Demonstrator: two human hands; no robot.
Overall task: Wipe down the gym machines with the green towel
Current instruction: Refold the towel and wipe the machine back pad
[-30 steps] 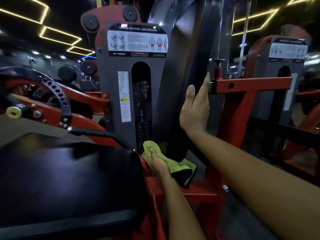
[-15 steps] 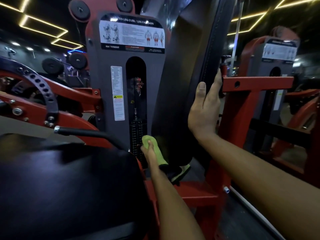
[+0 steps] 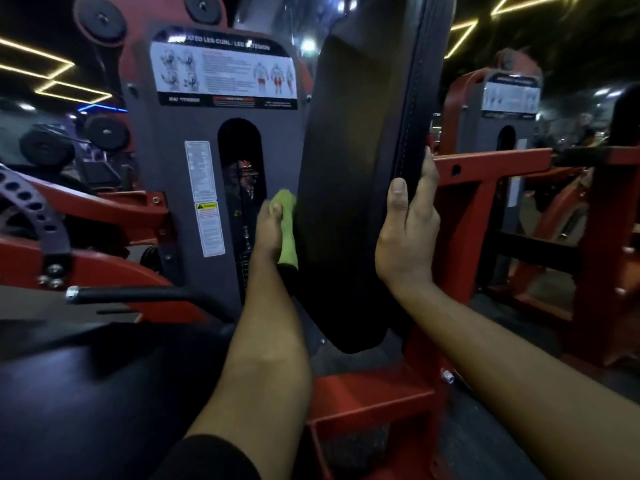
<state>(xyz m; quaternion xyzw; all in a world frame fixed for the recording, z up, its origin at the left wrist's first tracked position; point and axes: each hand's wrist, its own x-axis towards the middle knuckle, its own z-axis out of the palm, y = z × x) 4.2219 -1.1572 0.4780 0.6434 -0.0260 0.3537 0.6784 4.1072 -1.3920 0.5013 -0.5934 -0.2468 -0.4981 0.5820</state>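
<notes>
A tall black back pad [image 3: 363, 174] of a red and grey leg curl machine stands upright in the middle of the view. My left hand [image 3: 272, 226] presses the green towel [image 3: 286, 230] against the pad's left edge; most of the towel is hidden between hand and pad. My right hand [image 3: 407, 233] holds the pad's right edge, thumb on the front and fingers wrapped behind it.
The grey weight-stack tower [image 3: 173, 188] with instruction labels stands behind the pad. A black seat pad [image 3: 86, 393] fills the lower left, with a black lever handle [image 3: 138, 294] above it. A red frame bar [image 3: 491, 164] and a second machine [image 3: 509, 109] lie to the right.
My left hand has slid the towel up from the pad's bottom end along its left edge. The right hand has stayed on the right edge. The camera has moved closer.
</notes>
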